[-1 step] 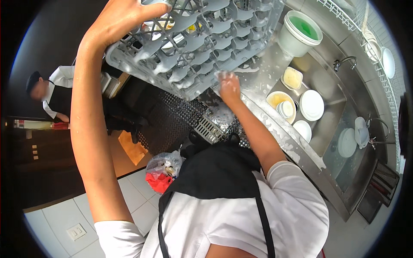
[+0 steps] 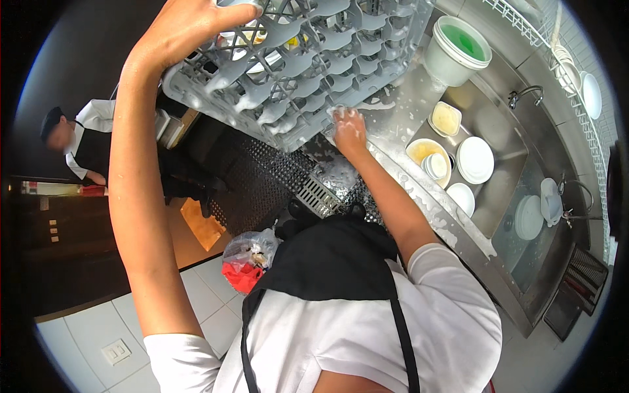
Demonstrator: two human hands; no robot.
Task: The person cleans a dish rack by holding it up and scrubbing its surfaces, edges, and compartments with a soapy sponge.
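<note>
A grey plastic dish rack (image 2: 308,85) with an open grid and white suds stands tilted up at the top of the view. My left hand (image 2: 190,29) grips its upper left part, the thumb laid over the grid; the other fingers are mostly out of sight. At the rack's lower right edge is my right hand (image 2: 349,131), its fingers curled and covered in foam. Whether a sponge or cloth is inside them cannot be made out. Wet metal counter (image 2: 393,118) with suds lies beside the rack.
To the right, a sink (image 2: 508,177) holds bowls and white plates (image 2: 474,160). A white bucket (image 2: 452,56) of green liquid stands behind. Taps (image 2: 527,98) jut from the wall. A plastic bag (image 2: 252,252) is on the floor; a person (image 2: 92,141) stands at left.
My foamy right hand has shifted very slightly at the rack's edge. The left hand and the rack look almost the same.
</note>
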